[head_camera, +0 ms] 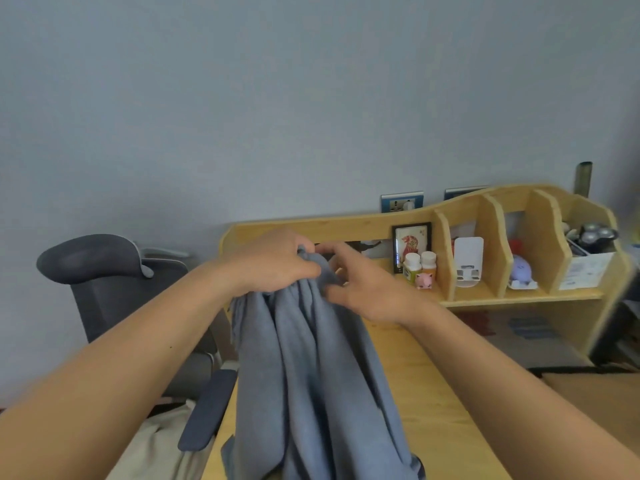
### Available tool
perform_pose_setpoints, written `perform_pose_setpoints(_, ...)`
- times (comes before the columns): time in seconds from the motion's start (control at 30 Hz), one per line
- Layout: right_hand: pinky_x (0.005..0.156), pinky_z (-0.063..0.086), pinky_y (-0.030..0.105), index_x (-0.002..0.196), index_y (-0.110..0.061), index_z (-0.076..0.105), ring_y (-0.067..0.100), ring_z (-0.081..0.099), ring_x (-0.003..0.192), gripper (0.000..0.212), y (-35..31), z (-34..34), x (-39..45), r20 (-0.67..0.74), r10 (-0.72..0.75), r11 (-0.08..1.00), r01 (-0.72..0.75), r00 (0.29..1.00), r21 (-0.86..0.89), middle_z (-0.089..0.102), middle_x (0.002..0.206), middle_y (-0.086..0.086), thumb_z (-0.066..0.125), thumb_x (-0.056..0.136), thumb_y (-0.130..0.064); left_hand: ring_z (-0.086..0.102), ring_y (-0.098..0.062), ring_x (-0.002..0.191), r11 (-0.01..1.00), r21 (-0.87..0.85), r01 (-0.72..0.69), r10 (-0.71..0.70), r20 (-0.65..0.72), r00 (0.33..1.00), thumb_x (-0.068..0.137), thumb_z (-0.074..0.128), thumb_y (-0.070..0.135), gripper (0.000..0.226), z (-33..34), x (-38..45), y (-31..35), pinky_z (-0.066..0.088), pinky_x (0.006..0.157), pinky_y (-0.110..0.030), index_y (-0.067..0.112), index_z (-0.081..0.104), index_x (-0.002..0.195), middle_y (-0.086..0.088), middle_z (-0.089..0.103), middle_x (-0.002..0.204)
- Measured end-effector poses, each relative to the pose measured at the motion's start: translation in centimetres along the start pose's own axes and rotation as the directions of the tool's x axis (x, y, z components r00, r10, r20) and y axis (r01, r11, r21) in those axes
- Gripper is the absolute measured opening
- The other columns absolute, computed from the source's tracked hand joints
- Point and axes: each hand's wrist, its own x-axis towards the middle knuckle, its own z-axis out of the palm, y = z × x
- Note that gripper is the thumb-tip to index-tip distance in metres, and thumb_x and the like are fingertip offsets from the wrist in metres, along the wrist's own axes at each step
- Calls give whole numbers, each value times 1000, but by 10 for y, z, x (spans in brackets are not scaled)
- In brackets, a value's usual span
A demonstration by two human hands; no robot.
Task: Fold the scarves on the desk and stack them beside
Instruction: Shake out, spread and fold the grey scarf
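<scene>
A blue-grey scarf (311, 375) hangs in long folds above the wooden desk (426, 375), its lower part running off the bottom of the view. My left hand (277, 261) grips the bunched top end of the scarf in a fist. Close beside it, my right hand (360, 282) pinches the same top edge between thumb and fingers. Both hands are raised in front of the desk's back shelf. Any other scarves are out of view.
A wooden shelf unit (485, 237) stands along the desk's back with a framed picture (412, 244), two small bottles (420, 265), a pink figurine (424, 280) and other items in its compartments. A grey office chair (114, 282) stands to the left.
</scene>
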Motion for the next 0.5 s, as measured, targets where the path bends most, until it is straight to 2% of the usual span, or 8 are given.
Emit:
perform_pose_setpoints(0.07,64,45,17,135,-24,50,2,58,77,56,6,16,-6,-164,7,992,-28,986,-127,60,97,-9,68,84,-12,32,-13,52,999,40,-5,7,-44,999,84,66,17,39,-2,0,8,24,56,-31,21,40,55,4,34,54)
perform_pose_setpoints(0.13,63,43,21,131,-23,53,5,59,80,49,9,31,-11,-349,28,982,-91,937,-165,61,92,-10,68,84,-20,28,-14,53,996,80,-24,31,-83,996,86,63,18,41,-3,0,14,22,54,-32,21,35,56,2,29,55)
perform_pose_setpoints(0.2,66,43,26,128,-21,55,14,62,87,40,16,43,-14,-434,49,963,-158,900,-220,65,98,-5,63,89,-19,26,-15,54,995,98,-20,33,-130,991,90,61,21,43,-3,1,17,22,53,-33,20,33,57,-1,28,57)
perform_pose_setpoints(0.3,72,42,27,129,-17,59,22,65,99,36,33,50,-19,-473,116,918,-276,874,-285,70,109,0,56,93,-13,25,-14,52,997,71,6,7,-175,984,92,59,22,40,-8,0,15,23,55,-33,18,36,60,1,28,56)
perform_pose_setpoints(0.37,75,47,30,128,-18,63,23,67,98,37,47,44,-19,-465,206,902,-352,861,-251,73,104,0,53,93,-11,27,-13,51,1000,15,13,-10,-195,981,93,59,21,36,-16,-2,11,26,55,-31,17,41,62,4,28,54)
perform_pose_setpoints(0.43,73,51,29,124,-21,66,17,68,89,34,63,36,-19,-436,291,890,-408,852,-204,74,95,-4,52,95,-12,25,-10,48,1000,-30,2,-8,-219,976,94,60,19,38,-26,-4,8,24,51,-28,17,39,62,8,25,52)
perform_pose_setpoints(0.5,79,53,27,123,-24,67,9,67,94,32,74,32,-21,-370,335,893,-417,867,-168,73,98,-11,55,95,-14,23,-9,46,998,-59,-11,-4,-249,968,96,61,20,43,-35,-6,6,21,47,-25,17,36,62,9,24,51)
